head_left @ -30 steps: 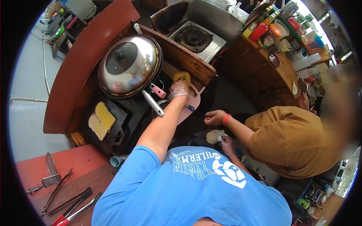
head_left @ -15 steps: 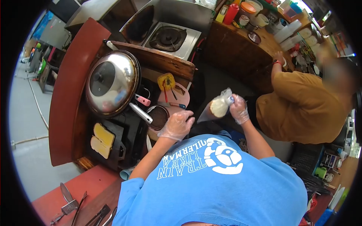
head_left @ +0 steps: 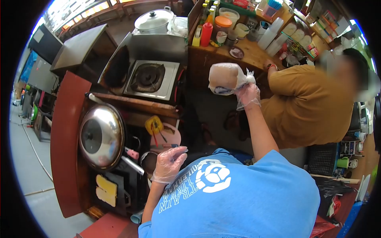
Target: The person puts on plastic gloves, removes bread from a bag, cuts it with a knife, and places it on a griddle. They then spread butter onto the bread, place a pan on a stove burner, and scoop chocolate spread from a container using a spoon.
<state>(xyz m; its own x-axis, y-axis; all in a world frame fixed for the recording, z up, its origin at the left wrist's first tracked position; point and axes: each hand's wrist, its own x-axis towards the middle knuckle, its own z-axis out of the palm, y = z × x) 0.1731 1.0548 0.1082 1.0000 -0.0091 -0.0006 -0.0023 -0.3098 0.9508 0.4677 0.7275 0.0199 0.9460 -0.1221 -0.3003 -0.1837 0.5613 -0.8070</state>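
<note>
My right hand (head_left: 248, 94), in a clear plastic glove, grips the gathered neck of a bag of sliced bread (head_left: 224, 78) and holds it up in front of me. My left hand (head_left: 170, 163), gloved too, hovers near the griddle's right side. Its fingers are loosely bent and apart, and nothing shows between them. Close to it are a dark round pan (head_left: 149, 162), partly hidden, and a pink board (head_left: 170, 137). Two bread slices with a yellow topping (head_left: 106, 190) lie side by side on the black griddle (head_left: 127, 180).
A domed-lid pan (head_left: 102, 137) stands at the left, its handle pointing toward me. Beyond it is a gas burner (head_left: 147, 77). A co-worker in a brown shirt (head_left: 305, 105) stands close on the right, by a wooden counter (head_left: 252, 55) with a red squeeze bottle (head_left: 206, 34) and jars.
My right hand has raised the bread bag forward and turned it. My left hand has shifted slightly left and down in the picture. The view has swung, showing more of the far side.
</note>
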